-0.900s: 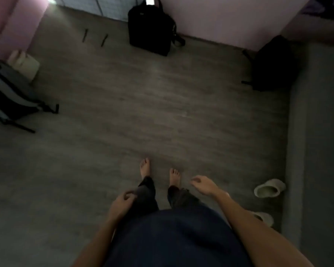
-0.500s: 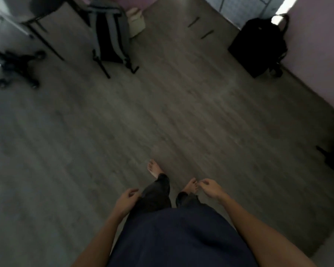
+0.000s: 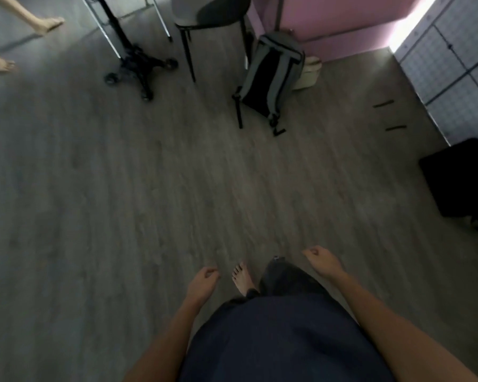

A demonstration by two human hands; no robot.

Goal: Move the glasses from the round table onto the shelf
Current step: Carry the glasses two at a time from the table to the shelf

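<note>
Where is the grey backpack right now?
The grey backpack with the black panel stands on the wooden floor at the upper middle of the head view, beside the dark chair, near the pink wall.

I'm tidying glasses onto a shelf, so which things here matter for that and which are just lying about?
For the job: left hand and right hand, both empty. No glasses, round table or shelf in view.

Lying about: grey backpack, chair, black bag.

The chair point(image 3: 210, 12) and black bag point(image 3: 464, 183) are cut off by the frame edges. Right foot hidden under trouser leg point(image 3: 287, 277).
</note>
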